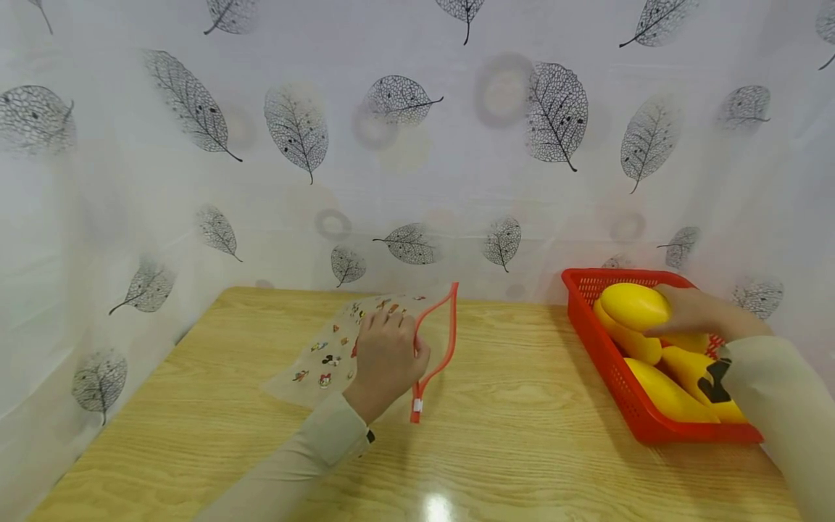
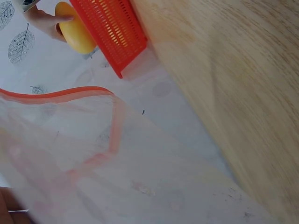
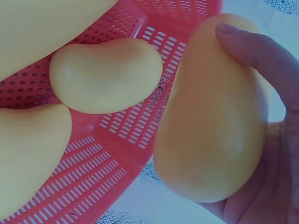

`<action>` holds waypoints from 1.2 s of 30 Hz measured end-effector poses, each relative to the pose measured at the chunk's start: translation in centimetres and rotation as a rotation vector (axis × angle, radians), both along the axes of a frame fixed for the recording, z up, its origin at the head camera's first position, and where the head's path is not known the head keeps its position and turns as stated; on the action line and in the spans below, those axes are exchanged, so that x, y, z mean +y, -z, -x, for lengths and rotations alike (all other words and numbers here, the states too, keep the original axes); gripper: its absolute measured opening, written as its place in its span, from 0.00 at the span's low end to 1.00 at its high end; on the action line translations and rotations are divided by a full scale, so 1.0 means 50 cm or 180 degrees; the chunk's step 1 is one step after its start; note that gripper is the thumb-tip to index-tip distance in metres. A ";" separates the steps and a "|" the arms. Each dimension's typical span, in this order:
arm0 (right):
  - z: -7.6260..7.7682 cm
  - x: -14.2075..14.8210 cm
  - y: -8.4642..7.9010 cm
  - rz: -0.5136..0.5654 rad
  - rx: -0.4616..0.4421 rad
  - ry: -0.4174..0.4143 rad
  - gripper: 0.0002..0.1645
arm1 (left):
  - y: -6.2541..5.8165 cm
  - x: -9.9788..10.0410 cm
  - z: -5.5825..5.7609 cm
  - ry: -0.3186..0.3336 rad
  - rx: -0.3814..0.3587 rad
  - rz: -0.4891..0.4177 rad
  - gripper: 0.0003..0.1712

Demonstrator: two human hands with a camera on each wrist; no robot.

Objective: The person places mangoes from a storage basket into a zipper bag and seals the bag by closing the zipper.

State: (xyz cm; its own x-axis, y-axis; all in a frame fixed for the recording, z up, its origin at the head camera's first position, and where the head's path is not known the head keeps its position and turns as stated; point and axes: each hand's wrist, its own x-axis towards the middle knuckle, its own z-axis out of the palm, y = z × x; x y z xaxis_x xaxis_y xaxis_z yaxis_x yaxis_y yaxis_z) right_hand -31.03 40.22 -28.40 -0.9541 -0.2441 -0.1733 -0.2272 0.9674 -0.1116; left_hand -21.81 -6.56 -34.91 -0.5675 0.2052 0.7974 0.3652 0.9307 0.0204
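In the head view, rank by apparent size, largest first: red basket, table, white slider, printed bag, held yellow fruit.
1. Table
2. Red basket and printed bag: too close to rank; the left hand hides some bag
3. Held yellow fruit
4. White slider

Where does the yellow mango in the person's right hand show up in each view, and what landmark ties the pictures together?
Head: the yellow mango is right of centre, just below mid-height, in the right hand.
Left wrist: upper left corner area, the mango just left of the basket.
Right wrist: right of centre, the mango large and close.
Shared landmark: the red basket, visible in all three.
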 end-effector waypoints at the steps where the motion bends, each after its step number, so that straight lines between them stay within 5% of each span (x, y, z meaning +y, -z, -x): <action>1: 0.000 -0.001 -0.001 -0.0013 0.0004 0.0004 0.59 | 0.000 0.000 0.000 0.0000 -0.0001 -0.0001 0.06; 36: -0.007 -0.085 -0.034 0.0057 0.0130 -0.0203 0.56 | -0.001 -0.002 -0.003 -0.0003 -0.0065 0.0006 0.06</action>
State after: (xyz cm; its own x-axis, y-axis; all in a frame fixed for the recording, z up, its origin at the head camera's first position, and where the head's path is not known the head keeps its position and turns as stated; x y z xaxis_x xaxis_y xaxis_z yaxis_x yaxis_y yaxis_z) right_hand -30.68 35.97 -26.70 -0.9427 -0.3074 -0.1294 -0.2931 0.9487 -0.1182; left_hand -21.68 -6.65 -34.87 -0.5837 0.2063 0.7853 0.3640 0.9310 0.0260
